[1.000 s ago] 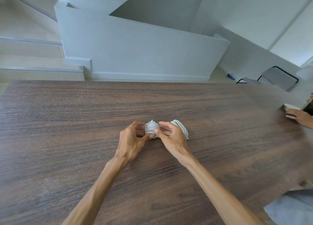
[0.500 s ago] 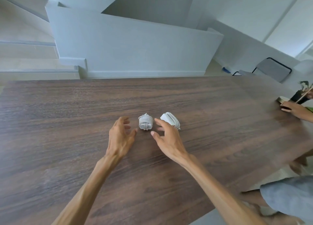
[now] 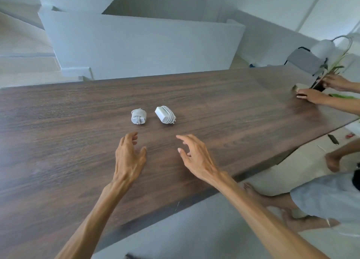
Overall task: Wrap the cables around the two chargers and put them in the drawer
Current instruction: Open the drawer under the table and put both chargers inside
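The left hand [image 3: 129, 157] hovers palm-down over the dark wooden table [image 3: 58, 132], fingers loosely spread and slightly curled, holding nothing. The right hand [image 3: 196, 157] is beside it, also palm-down, with fingers splayed and empty. Both hands sit on the near side of the two chargers and touch neither one.

Farther across the table from the hands, the left charger [image 3: 138, 116] lies with its white cable wound tightly around it into a compact bundle. Just to the right of that charger, apart from it, the right charger [image 3: 165, 115] lies at an angle, with its cable looped around its body.

At the table's far right end, well apart from the chargers, another person's hands [image 3: 319, 91] rest near a small plant [image 3: 331, 68]. Beyond the table's far edge stands a white partition [image 3: 136, 44].
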